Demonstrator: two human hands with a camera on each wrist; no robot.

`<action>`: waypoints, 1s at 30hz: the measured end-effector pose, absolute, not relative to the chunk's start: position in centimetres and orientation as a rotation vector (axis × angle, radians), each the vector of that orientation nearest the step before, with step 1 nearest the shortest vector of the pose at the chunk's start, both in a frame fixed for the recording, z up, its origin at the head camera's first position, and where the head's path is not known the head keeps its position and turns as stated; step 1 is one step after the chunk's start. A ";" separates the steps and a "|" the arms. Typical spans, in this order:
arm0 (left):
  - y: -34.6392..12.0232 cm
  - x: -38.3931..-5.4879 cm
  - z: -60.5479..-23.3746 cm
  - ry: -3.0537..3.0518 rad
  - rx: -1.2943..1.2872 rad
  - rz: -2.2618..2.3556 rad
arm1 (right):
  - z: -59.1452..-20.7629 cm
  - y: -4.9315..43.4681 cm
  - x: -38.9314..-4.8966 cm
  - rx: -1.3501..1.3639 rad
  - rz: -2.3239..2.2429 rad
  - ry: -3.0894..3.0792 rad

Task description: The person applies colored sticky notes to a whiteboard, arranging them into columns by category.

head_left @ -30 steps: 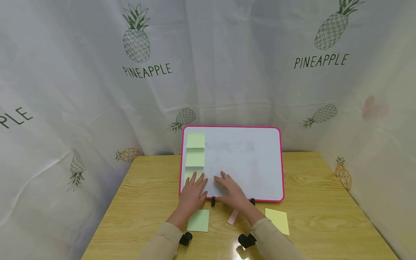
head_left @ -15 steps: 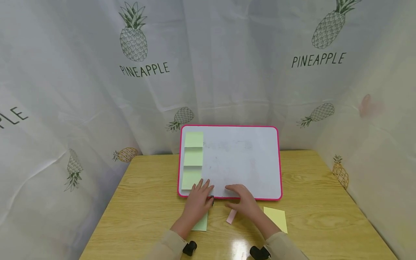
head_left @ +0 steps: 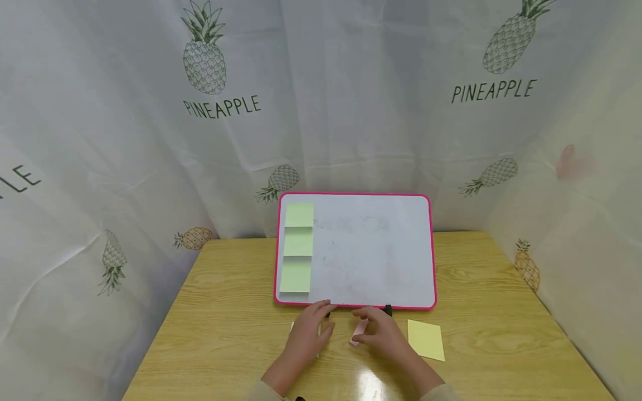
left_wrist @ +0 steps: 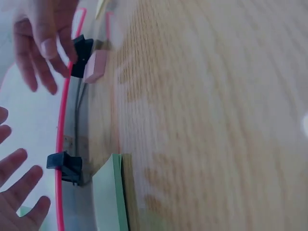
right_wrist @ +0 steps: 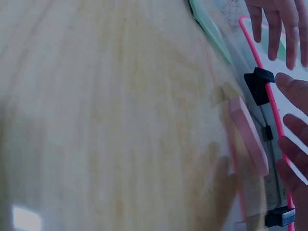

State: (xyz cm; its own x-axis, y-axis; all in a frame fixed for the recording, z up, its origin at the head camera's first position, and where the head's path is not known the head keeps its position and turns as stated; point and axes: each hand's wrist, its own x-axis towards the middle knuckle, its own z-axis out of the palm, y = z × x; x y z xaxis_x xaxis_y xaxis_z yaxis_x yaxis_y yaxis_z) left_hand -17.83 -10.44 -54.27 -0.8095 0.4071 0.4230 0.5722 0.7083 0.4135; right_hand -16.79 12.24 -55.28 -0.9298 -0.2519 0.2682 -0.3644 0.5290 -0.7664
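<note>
Arching over a small pink rectangular block (right_wrist: 248, 137), the right hand (head_left: 386, 336) keeps a wide gap between thumb and fingers; whether skin contacts the block cannot be told. The left hand (head_left: 305, 332) has its fingers loosely extended and its thumb set apart, above a pale green square paper pad (left_wrist: 109, 199) that it mostly covers in the head view.

The block has flat faces and a smooth, matte look. It lies on the tabletop (head_left: 225, 312), set at a slant, between the green pad and a pale yellow square of paper (head_left: 426, 340) at the person's right. The green pad shows a layered edge in the left wrist view.

Beyond the hands, a white rectangular board with a bright pink frame and rounded corners (head_left: 371, 250) leans back near the rear of the tabletop. Black clip-like fittings (left_wrist: 70, 166) sit along its lower edge. Three light green paper notes (head_left: 298, 242) form a column at its left side, their lower edges casting shadows. Faint smudges mark the white face.

The tabletop is yellowish wood grain with a glossy finish and a bright reflection at the front. White fabric (head_left: 346, 111), softly folded and printed with pineapples and lettering, encloses the rear and both sides.
</note>
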 end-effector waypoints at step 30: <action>-12.6 -17.9 -57.4 -2.786 -0.624 -1.590 | -58.8 9.2 -16.4 0.844 1.117 -2.484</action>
